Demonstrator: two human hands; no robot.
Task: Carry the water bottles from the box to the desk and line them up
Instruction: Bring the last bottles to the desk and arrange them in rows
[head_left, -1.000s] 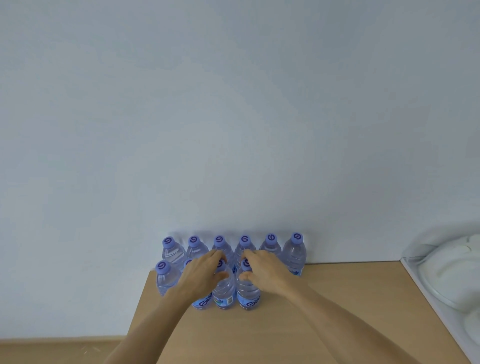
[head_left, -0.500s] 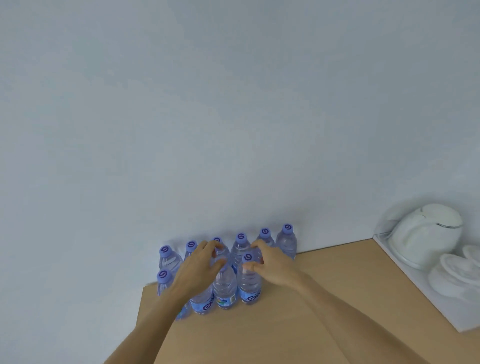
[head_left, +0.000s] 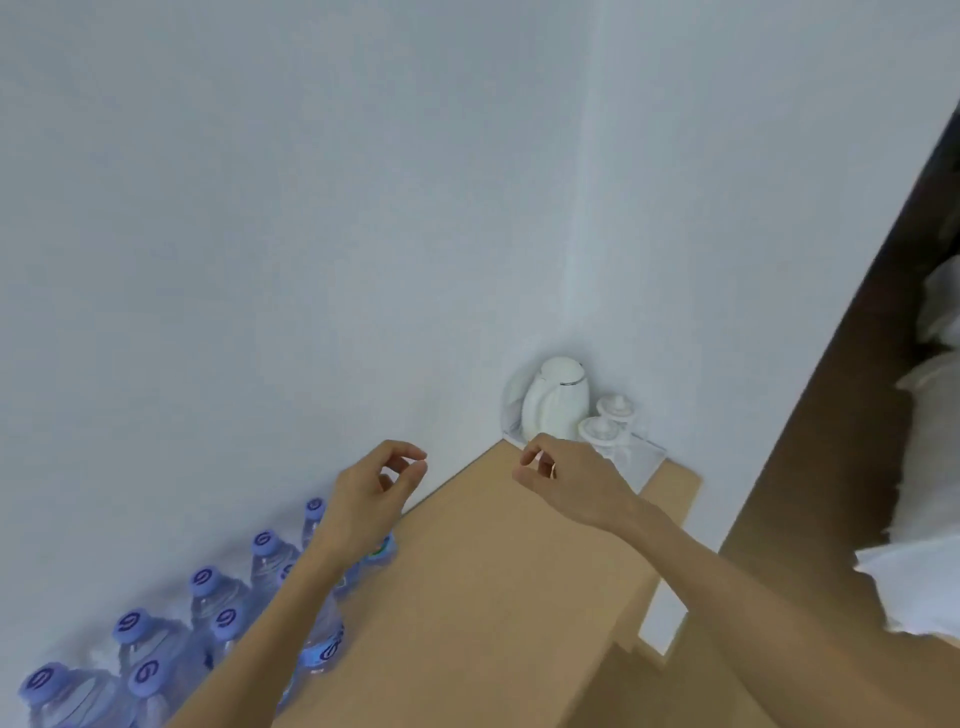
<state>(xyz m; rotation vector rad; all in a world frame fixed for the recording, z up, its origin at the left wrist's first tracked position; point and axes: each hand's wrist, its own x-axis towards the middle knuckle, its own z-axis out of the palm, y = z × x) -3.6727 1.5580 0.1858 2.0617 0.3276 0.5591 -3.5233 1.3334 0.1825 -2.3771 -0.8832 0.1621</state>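
Left hand: the left hand hangs above the surface's back edge, fingers loosely curled, thumb and forefinger near each other, its grip on nothing.
Right hand: the right hand hovers over the surface near the tray, fingers loosely curled, its grip likewise on nothing.
Bottles: the bottles stand upright in two rows against the wall, at the left end of the surface, blue caps up; the left forearm crosses in front of some.
Corner: a white kettle and two cups sit on a clear tray, well apart from the bottles.
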